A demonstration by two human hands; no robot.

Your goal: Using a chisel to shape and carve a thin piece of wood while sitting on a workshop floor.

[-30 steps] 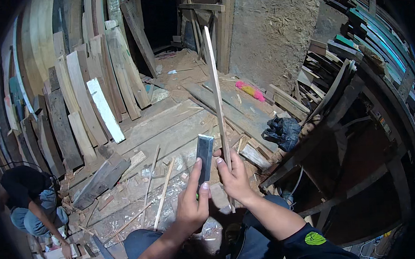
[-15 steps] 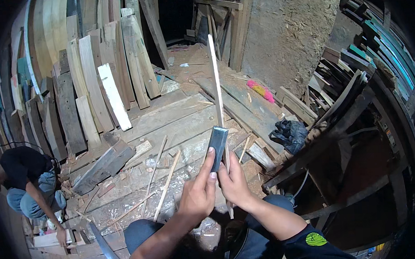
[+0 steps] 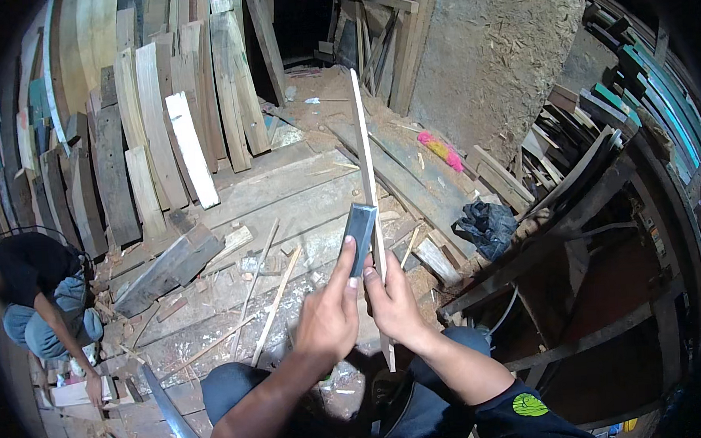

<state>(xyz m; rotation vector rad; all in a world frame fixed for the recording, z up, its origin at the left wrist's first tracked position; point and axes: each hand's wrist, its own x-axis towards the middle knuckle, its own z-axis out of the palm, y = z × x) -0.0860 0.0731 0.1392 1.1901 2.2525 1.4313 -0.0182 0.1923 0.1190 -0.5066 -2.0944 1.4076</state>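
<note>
A thin wooden strip [image 3: 364,151] is grasped in the right hand [image 3: 390,300], pinched between the thumb and curled fingers; its longer part is raised up and ahead, and its lower end is left jutting below the grip, between the knees [image 3: 228,388]. A dark flat blade [image 3: 362,238] is grasped in the left hand [image 3: 328,319], with the index finger laid along its left side and the thumb set near its lower part (whether a handle is hidden in the palm cannot be told). The blade is held just to the left of the strip, and its upper corner is seemingly set against the strip's side, though true contact cannot be confirmed from this angle. The step in hand is judged to be the lining up of blade and wood. For the next move, a firm grip on the strip, a steady blade angle and fingertips kept clear of the edge are called for. Both pieces are held above the plank floor [image 3: 285,189], where loose sticks [image 3: 277,306] are scattered.
</note>
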